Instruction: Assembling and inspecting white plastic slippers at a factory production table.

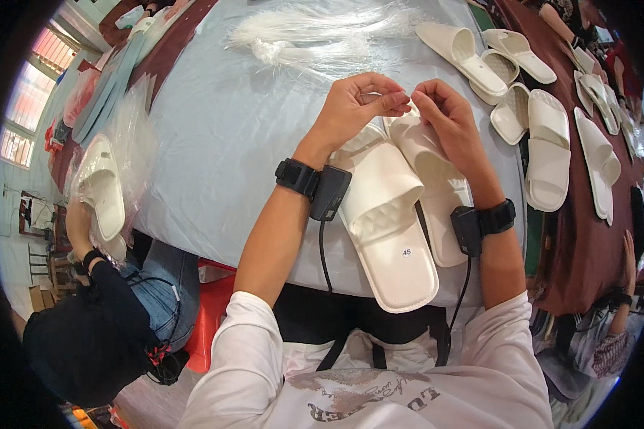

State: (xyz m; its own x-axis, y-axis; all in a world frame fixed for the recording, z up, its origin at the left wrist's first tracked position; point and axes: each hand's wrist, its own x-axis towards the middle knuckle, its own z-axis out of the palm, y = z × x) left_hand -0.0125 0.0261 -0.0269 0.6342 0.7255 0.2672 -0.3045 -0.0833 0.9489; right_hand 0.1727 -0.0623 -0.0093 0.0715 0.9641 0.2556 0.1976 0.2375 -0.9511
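A pair of cream-white slide slippers (397, 264) lies on the pale cloth-covered table in front of me, heels toward my body. The left one carries a small round sticker on its insole. Over their toe ends, my left hand (358, 107) and my right hand (447, 118) meet with thumbs and fingertips pinched. Whatever they pinch, if anything, is too fine to make out. Just beyond my hands lies a bundle of thin clear plastic strands (315, 43). Dark devices with cables are strapped to both wrists.
More white slippers (549, 161) are spread at the right, on the table edge and a dark red cloth (572, 275). On the left, a person in black (93, 336) handles a white slipper (101, 186) near clear plastic bags (132, 136). Other people's arms show at the right rim.
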